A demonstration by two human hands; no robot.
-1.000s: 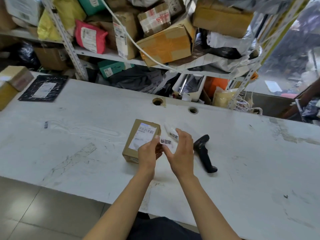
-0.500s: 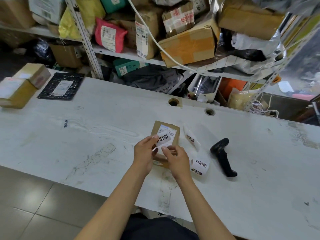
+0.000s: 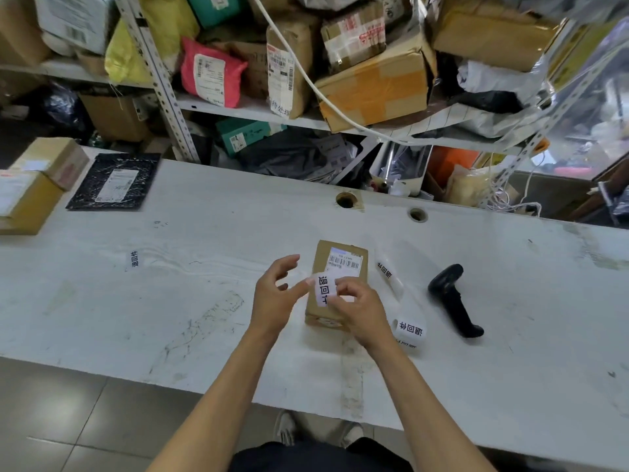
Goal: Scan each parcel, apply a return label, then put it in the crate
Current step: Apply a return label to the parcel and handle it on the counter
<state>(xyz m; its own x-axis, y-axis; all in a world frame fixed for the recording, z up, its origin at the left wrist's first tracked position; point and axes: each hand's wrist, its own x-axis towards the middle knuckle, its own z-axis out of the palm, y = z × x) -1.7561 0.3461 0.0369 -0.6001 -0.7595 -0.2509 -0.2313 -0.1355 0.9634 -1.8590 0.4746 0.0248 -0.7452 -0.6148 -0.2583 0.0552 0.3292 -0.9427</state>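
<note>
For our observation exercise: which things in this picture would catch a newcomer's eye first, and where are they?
At the centre of the white worktable, the right hand pinches a white return label over a small brown cardboard parcel. A black handheld scanner lies to the right, and a pink mailer bag glows on the cluttered shelf behind.

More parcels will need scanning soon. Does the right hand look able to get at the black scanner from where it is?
Probably yes. The scanner lies on bare table to the right of the right hand, with only the label roll near the path. But that hand is holding the label now.

parcel (image 3: 337, 294): matt brown cardboard | scanner (image 3: 452, 299): black plastic | table (image 3: 170, 301): scuffed white
</note>
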